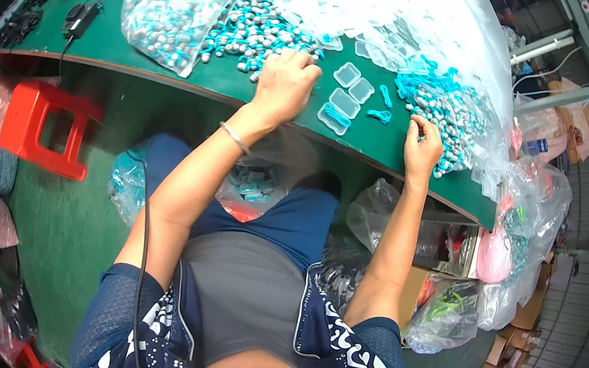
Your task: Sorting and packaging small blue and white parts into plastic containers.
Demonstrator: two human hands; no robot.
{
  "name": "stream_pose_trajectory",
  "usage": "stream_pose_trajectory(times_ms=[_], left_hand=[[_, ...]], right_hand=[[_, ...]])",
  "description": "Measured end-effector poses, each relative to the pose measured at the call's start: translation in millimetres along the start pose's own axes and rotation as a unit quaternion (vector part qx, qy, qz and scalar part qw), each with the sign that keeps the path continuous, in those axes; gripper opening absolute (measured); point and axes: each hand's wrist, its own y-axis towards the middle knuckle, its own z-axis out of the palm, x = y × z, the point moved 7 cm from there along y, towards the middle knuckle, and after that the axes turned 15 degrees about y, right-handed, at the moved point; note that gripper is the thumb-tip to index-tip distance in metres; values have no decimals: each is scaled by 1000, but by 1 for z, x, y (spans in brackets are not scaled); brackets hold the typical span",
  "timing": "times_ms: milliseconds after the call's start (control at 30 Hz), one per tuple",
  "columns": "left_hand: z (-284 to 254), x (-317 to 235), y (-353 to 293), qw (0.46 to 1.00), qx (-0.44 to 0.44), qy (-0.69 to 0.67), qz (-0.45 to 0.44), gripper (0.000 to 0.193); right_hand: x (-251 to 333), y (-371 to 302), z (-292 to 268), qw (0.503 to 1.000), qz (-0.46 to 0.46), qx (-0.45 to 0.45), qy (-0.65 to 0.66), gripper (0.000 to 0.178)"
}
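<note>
My left hand (286, 85) is curled, knuckles up, at the near right edge of a heap of small grey-and-turquoise plug-like pieces (246, 19); its fingertips and anything in them are hidden. My right hand (422, 148) has thumb and fingers bent together at the left edge of a second heap of such pieces (453, 123), with turquoise cords (418, 81) behind it. What it pinches, if anything, is too small to tell. Between the hands lie small clear plastic cases (347, 75). A coiled turquoise cord lies in the nearest case (334, 116), and a loose cord bundle (379, 115) rests beside it.
The green tabletop (120, 31) runs across in front of me. Large clear plastic bags (175, 17) lie on it, with a pile of clear cases at the back. A red stool (46, 126) stands at left. Filled bags (522, 223) and cartons (411, 294) stand at right.
</note>
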Motion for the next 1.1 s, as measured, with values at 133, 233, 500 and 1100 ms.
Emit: stream_pose_trajectory(times_ms=[133, 233, 500, 1100], left_hand=[[-1, 2, -13, 984, 109, -124, -64, 7], [1, 5, -20, 977, 158, -115, -89, 10], [5, 7, -25, 988, 104, -64, -91, 8], [2, 3, -30, 992, 69, -99, -43, 10]], right_hand=[[-12, 1, -11, 993, 7, 31, -117, 11], [-9, 5, 4, 974, -18, 57, -219, 12], [-22, 24, 41, 934, -67, 66, -346, 9], [2, -4, 28, 975, -30, 161, -152, 11]])
